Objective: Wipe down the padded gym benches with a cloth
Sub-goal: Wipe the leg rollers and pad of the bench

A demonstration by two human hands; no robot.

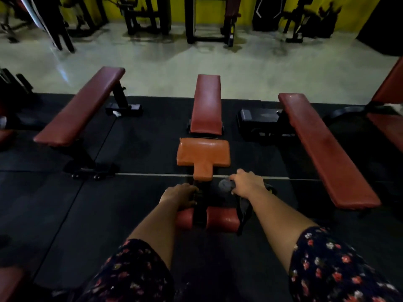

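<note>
The hands reach forward and stay apart, one on each side of the narrow near tip of the orange seat pad [202,153]. The right hand [248,184] has its fingers bunched round a grey cloth [225,185], which pokes out of the fist just right of that tip and a little nearer the person. The cloth is wadded, not spread, so it seems to be carried toward a surface and not pressed flat on one. It touches no padding that I can make out. The left hand [177,194] sits just left of the tip, fingers curled down onto the black frame [200,212]. It is probably there to brace the person or steady the bench while the cloth hand works, though the light is dim and how firm the hold is stays unclear. Nearer than the seat pad, two red roller pads [221,219] flank the frame, below and between the forearms. Beyond the seat pad the red back pad [207,105] runs away from the person. Both pads are within reach of the cloth and look like the surfaces next in line. Well to the left of the seat pad stands a flat red bench [80,107], and well to its right another long bench [327,149], all on a black floor mat [130,203].
</note>
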